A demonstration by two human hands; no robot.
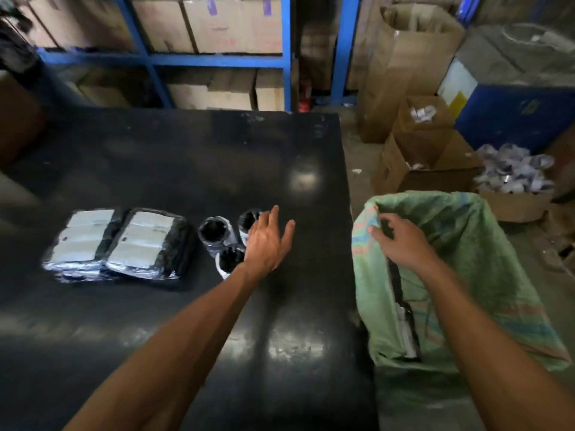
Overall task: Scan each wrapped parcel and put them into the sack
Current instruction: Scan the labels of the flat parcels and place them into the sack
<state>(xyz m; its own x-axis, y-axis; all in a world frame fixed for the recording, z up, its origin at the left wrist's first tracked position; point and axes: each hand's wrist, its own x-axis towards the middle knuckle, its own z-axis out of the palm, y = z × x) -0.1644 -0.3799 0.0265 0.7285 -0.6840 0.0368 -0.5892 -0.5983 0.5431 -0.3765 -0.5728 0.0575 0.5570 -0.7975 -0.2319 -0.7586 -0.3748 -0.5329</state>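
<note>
Two flat parcels in black wrap with white labels, one (82,241) beside the other (146,244), lie on the left of the black table (186,157). Three round wrapped parcels stand close together: one (214,233), one (249,219) and one (228,261). My left hand (267,241) hovers open over the round parcels, fingers spread, holding nothing. My right hand (401,241) pinches the near rim of the green woven sack (466,244), which stands open to the right of the table. A parcel (404,318) with a white label stands inside the sack.
Open cardboard boxes (426,163) stand on the floor behind the sack, one heaped with small white packets (516,169). Blue shelving (217,59) stacked with cartons runs along the back. A blue drum (516,116) is at the far right.
</note>
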